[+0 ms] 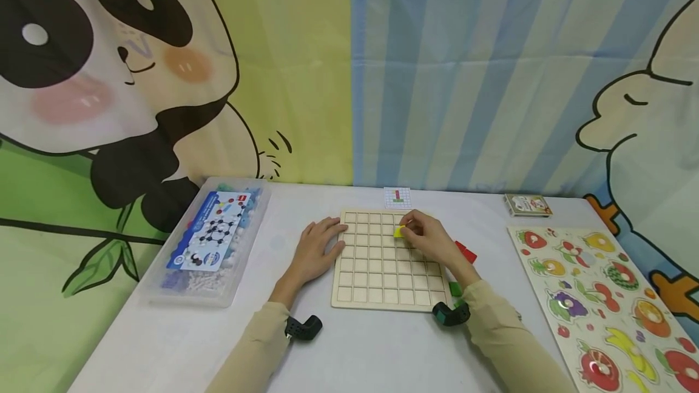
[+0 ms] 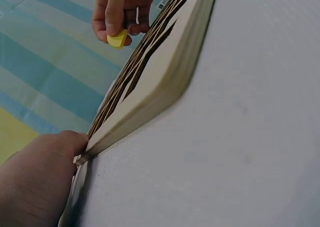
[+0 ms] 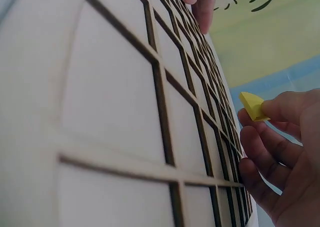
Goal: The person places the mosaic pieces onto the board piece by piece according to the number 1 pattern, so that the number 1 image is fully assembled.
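A square wooden grid board lies on the white table. My right hand pinches a small yellow block between thumb and fingers, over the board's upper right part. One side of the block looks rounded in the right wrist view. On the board's left edge rests my left hand, its fingers extended and touching the rim near the upper left corner. Red blocks and green blocks lie just right of the board, partly hidden by the right arm.
Behind the board lies a small grid card with a coloured pattern. A clear plastic case stands at left. At right are a fruit puzzle board and a small flat box. A printed curtain hangs behind the table.
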`<control>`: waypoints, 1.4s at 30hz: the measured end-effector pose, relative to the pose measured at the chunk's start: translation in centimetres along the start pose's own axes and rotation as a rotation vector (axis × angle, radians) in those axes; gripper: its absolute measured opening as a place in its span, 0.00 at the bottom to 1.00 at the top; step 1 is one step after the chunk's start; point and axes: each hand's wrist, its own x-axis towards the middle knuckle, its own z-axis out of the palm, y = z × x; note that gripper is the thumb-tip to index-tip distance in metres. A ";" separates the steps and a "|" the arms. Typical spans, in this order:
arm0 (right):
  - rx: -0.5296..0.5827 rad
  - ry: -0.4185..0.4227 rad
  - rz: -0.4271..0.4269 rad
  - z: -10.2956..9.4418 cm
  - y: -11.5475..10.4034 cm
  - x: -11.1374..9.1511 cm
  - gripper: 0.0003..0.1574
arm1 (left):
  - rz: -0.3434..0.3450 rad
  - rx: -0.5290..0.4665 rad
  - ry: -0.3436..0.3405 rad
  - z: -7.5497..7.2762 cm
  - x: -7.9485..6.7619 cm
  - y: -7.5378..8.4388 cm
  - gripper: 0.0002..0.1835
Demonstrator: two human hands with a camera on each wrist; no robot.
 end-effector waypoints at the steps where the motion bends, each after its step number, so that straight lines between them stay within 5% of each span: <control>1: 0.001 -0.001 0.001 0.1 -0.1 0.1 0.09 | -0.001 0.003 -0.001 0.0 0.0 0.0 0.20; 12: -0.017 0.002 -0.048 1.9 -0.6 1.6 0.09 | 0.013 0.001 0.020 0.0 0.0 -0.1 0.20; 24: -0.025 0.050 0.006 3.6 -0.9 3.0 0.08 | -0.018 -0.002 -0.007 0.0 0.0 0.1 0.20; 42: -0.208 0.056 -0.001 4.2 -0.9 3.6 0.06 | -0.029 -0.005 -0.015 0.1 0.0 0.1 0.20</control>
